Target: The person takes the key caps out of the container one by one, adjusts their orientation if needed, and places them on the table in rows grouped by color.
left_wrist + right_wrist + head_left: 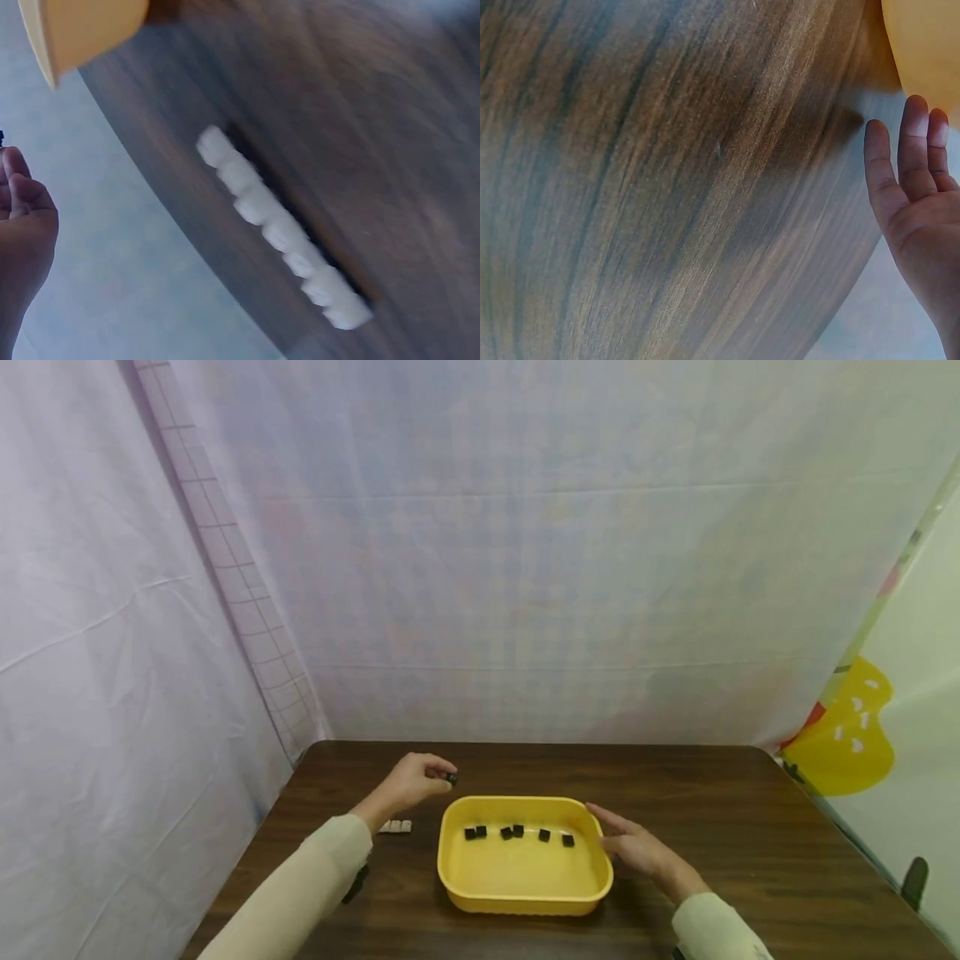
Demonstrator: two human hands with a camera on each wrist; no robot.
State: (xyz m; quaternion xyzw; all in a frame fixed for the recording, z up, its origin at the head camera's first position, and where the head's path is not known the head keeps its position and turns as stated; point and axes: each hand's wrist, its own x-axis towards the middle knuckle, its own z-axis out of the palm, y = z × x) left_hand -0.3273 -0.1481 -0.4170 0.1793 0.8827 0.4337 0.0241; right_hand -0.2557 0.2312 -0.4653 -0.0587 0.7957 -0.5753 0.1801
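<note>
My left hand (414, 782) is raised just beyond the back left corner of a yellow tray (525, 897). Between thumb and fingertips it pinches a small black block (452, 778), which looks like a keycap. Only a dark sliver of that block shows at the edge of the left wrist view. Inside the tray, several similar black blocks (544, 835) lie in a loose row toward the back. My right hand (636, 846) is at the tray's right side, fingers extended along the rim; in the right wrist view its fingers (913, 142) look straight beside the yellow wall.
Left of the tray, a straight row of small white blocks (281, 229) lies on the dark wooden table (697, 793), partly hidden by my left forearm in the head view. Pale curtains (525, 568) hang behind the table and at its sides.
</note>
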